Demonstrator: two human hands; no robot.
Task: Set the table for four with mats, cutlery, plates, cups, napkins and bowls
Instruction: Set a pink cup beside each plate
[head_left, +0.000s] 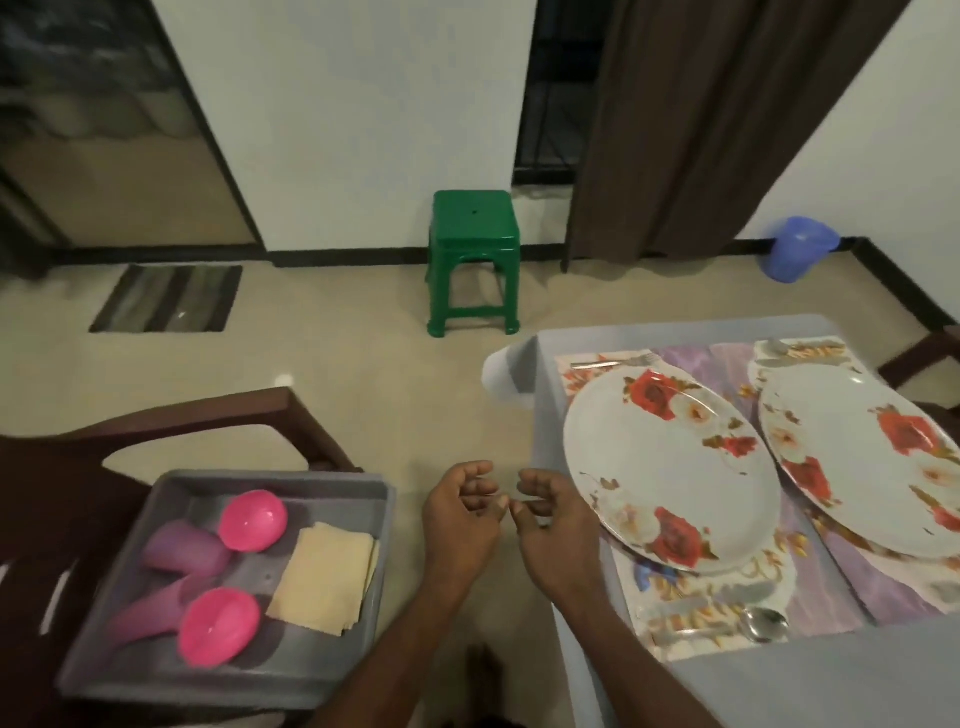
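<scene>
My left hand (460, 512) and my right hand (553, 519) hover side by side between the grey tray (291, 480) and the table (779, 691), fingers loosely curled and holding nothing. The tray rests on a dark chair (57, 499) and holds two pink bowls (252, 519), purple cups (182, 545) lying on their sides, and a stack of beige napkins (324, 582). On the table, two floral plates (670, 467) (872, 452) sit on patterned mats (717, 597), with a spoon (763, 623) near the front and a fork (610, 361) at the back.
A green plastic stool (472, 254) stands on the floor ahead. A striped doormat (169, 299) lies at the left, a blue bin (800, 249) by the wall at the right, and a brown curtain (701, 119) hangs behind the table.
</scene>
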